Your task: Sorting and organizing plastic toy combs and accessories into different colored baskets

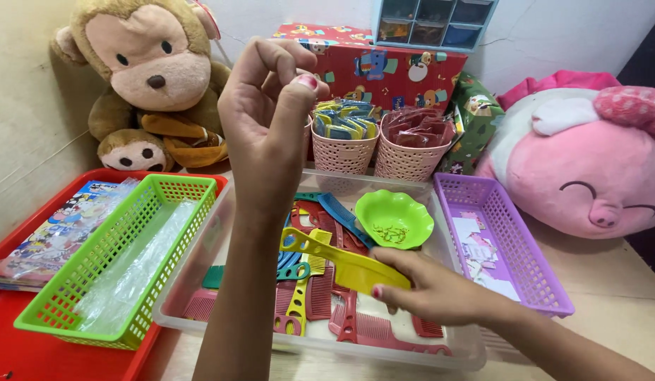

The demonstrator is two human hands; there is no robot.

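- Yellow comb: the right hand holds it by its handle end, fingers closed around it, just above the clear plastic tray at the centre of the view.
- The left hand is raised at 12 o'clock from the tray, fingertips pinched together; whether anything sits between them cannot be told.
- The clear tray holds many combs in a loose heap, mostly red, with some blue, teal and yellow.
- A green scalloped bowl rests at the tray's 1 o'clock corner.
- At 9 o'clock, a green mesh basket holds clear plastic sleeves; it sits in a red tray beside picture books.
- At 3 o'clock, a purple mesh basket holds small paper cards.
- At 12 o'clock, two pink round baskets hold small packets, blue and yellow in one, red in the other.
- All rest on a pale wooden table against a light wall, with a monkey plush at 10 o'clock and a pink pig plush at 2 o'clock.
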